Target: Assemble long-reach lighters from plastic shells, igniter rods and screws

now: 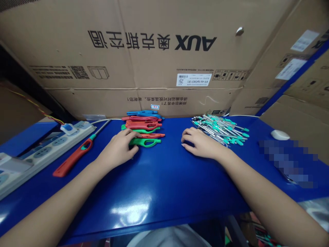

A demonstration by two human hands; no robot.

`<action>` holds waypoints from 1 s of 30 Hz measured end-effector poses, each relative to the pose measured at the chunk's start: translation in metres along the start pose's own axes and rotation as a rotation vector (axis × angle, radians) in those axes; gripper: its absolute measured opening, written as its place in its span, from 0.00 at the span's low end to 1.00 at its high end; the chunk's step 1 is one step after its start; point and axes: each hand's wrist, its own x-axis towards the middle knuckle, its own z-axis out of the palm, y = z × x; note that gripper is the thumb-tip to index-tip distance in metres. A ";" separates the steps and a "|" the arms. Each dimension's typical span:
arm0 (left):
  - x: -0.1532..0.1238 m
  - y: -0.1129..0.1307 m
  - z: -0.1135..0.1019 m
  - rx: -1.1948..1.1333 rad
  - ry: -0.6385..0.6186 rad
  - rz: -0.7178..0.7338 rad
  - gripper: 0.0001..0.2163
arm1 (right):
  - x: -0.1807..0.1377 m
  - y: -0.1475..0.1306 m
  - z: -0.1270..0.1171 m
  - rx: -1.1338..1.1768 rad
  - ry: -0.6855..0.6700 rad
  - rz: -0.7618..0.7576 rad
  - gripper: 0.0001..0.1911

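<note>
Left hand [120,148], grip unclear, rests at rodless handles [148,142] — right hand [199,143], loosely spread, beside loose rods [222,127]; leftward, one joined lighter [73,157].

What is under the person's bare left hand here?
The left hand covers the left ends of a green, looped plastic handle and an orange-red plastic handle; their right ends show. Anything beneath the palm is hidden.

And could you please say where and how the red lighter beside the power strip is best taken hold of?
I'd probably take the red lighter by the solid part of its handle, between finger loop and near end, coming from above and the right. That part is long and plain, lies on the blue table, and has the power strip along its left.
</note>
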 end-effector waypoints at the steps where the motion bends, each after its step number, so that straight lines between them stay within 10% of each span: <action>1: 0.000 0.002 -0.001 -0.023 0.014 -0.002 0.17 | 0.000 0.001 0.000 0.001 0.003 0.001 0.09; 8: 0.012 0.001 -0.003 0.029 0.193 0.037 0.13 | 0.002 0.003 0.002 0.006 0.032 -0.027 0.10; 23: 0.071 0.015 -0.013 0.240 0.031 0.221 0.11 | 0.002 0.008 -0.002 -0.019 0.345 -0.131 0.10; 30: 0.033 0.082 -0.031 0.118 0.053 0.402 0.11 | -0.005 -0.006 -0.014 -0.047 0.394 -0.020 0.22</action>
